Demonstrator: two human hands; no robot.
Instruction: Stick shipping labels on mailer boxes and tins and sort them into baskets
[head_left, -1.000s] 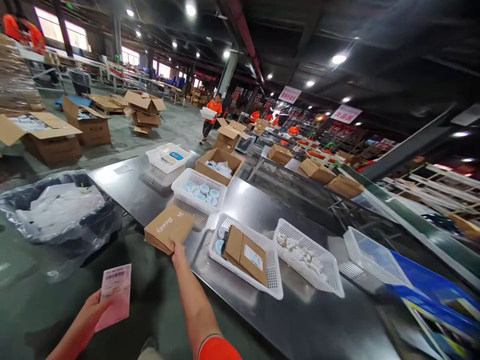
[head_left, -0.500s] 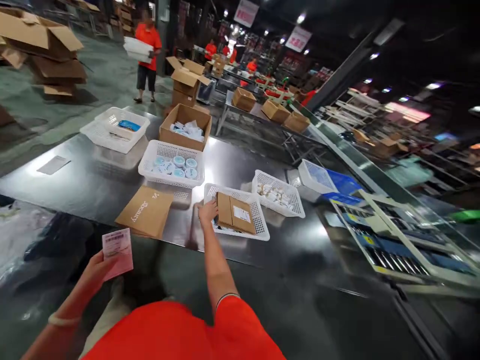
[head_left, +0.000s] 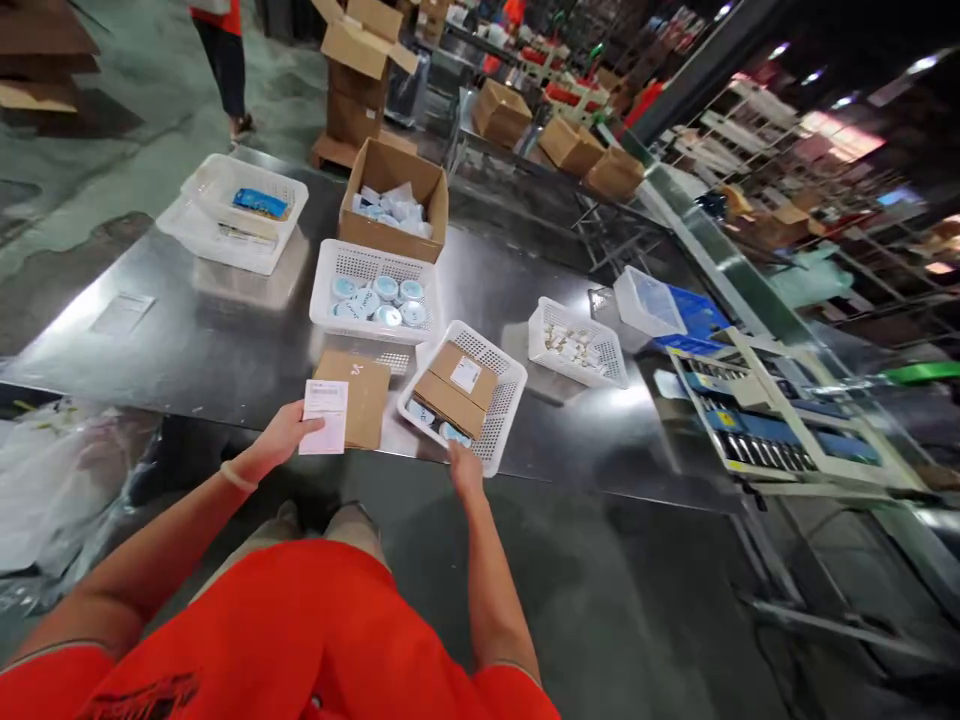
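My left hand (head_left: 289, 432) is closed on a pale pink printed slip (head_left: 325, 398), held above a flat brown cardboard mailer (head_left: 367, 405) on the table. At the near rim of a white plastic basket (head_left: 511, 385), my right hand (head_left: 466, 470) is closed, its fingertips partly hidden by the rim. That basket sits turned at an angle by the table's front edge. Inside it lie a folded brown cardboard box (head_left: 456, 395) with a white label and round light-blue tins (head_left: 454, 433) partly under the box.
Behind stand a basket of round tins (head_left: 322, 305), a carton of white packets (head_left: 391, 248) and a basket of small white items (head_left: 577, 372). Stacked trays (head_left: 292, 215) are at left on the metal table (head_left: 225, 350). Someone in dark trousers (head_left: 223, 65) is beyond it.
The basket has turned and come toward me, with my right hand moving from its left side to its near rim. My left hand has brought the slip right, over the mailer.
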